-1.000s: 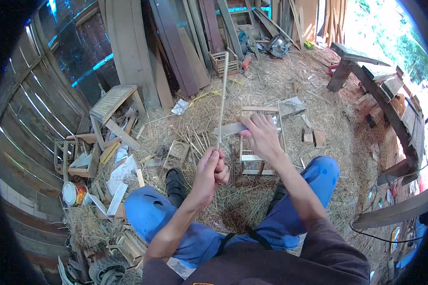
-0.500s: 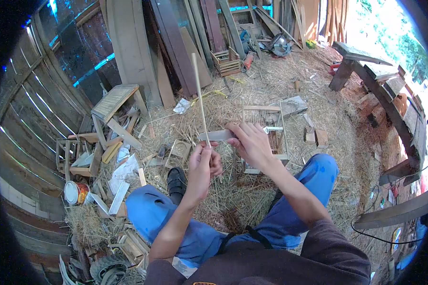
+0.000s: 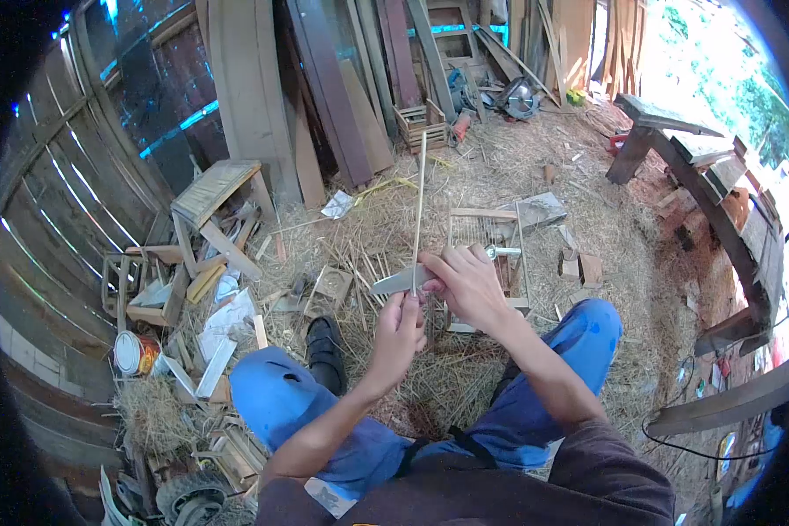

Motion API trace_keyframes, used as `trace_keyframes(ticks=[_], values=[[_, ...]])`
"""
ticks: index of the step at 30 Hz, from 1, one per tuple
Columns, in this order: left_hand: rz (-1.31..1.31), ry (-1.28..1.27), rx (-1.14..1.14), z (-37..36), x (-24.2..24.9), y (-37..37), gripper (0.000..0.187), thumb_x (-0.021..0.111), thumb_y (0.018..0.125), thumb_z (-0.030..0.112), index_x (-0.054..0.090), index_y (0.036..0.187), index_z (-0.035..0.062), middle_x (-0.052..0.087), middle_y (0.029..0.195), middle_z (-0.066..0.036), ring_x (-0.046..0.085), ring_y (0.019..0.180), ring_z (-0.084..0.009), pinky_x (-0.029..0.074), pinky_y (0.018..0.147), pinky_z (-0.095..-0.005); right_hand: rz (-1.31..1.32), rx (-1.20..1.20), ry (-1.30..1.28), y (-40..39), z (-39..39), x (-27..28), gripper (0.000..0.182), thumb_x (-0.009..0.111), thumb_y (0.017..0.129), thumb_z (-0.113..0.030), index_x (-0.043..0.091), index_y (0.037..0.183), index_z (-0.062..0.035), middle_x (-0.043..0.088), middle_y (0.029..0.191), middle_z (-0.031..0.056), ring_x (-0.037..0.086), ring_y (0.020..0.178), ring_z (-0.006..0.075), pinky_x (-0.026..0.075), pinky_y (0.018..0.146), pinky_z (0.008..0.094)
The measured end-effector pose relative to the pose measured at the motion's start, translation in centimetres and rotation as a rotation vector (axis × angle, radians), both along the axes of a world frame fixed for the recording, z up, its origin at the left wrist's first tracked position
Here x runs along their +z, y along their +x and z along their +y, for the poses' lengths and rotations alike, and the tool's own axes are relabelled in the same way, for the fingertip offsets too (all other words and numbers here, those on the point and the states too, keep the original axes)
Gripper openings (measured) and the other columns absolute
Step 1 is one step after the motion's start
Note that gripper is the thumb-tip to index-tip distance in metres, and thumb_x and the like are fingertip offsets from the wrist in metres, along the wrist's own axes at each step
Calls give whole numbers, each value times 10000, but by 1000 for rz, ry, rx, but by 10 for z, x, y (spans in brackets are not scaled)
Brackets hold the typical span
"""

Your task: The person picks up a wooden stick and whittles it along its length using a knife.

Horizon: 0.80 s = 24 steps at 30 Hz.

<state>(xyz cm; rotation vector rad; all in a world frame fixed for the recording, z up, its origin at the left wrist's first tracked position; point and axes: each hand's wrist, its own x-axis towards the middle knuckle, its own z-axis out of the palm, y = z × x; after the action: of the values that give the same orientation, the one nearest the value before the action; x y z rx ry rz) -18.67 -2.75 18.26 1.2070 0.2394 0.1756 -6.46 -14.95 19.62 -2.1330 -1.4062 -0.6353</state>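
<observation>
My left hand (image 3: 396,337) is closed around the lower end of a thin, pale wooden stick (image 3: 421,193), which stands nearly upright. My right hand (image 3: 472,287) grips a knife, its handle hidden in the fingers. The knife's broad blade (image 3: 393,282) points left and crosses the stick just above my left fingers. Both hands are close together in front of my knees. Beyond my right hand, a slatted wooden frame (image 3: 484,213) lies on the straw, partly covered by that hand.
Thin sticks and a wooden block (image 3: 329,291) lie near my shoe (image 3: 325,342). A small wooden stool (image 3: 215,188) and a paint can (image 3: 137,353) are at left. Planks (image 3: 324,88) lean at the back beside a crate (image 3: 422,125); a circular saw (image 3: 522,98) sits farther right.
The stick has moved right and lower, with my left hand shifting right too. The knife blade now tilts more, its tip lower, and lies across the stick nearer my right fingers.
</observation>
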Motion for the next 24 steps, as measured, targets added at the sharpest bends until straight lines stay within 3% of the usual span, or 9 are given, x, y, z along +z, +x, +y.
trace_keyframes(ticks=[8, 12, 24], values=[[80, -100, -68, -7, -2, -13, 234, 415, 1061, 291, 462, 1028, 63, 352, 689, 48, 290, 490, -19, 245, 428, -203, -26, -152, 50, 31, -17, 2, 340, 620, 891, -307, 601, 1183, -134, 561, 849, 71, 557, 815, 256, 376, 761, 391], [173, -12, -119, 9, -2, -10, 217, 421, 1059, 285, 490, 999, 88, 322, 674, 69, 264, 490, -14, 210, 420, -200, 10, -168, 56, 23, -20, 2, 320, 561, 930, -326, 606, 1169, -118, 563, 854, 72, 557, 813, 255, 377, 752, 382], [32, -83, -43, 20, -6, 14, 283, 467, 1042, 324, 501, 1169, 74, 445, 750, 14, 381, 552, -44, 353, 475, -214, 24, -87, 19, 10, -6, 3, 310, 646, 877, -294, 611, 1127, -114, 578, 843, 58, 580, 824, 230, 390, 734, 368]])
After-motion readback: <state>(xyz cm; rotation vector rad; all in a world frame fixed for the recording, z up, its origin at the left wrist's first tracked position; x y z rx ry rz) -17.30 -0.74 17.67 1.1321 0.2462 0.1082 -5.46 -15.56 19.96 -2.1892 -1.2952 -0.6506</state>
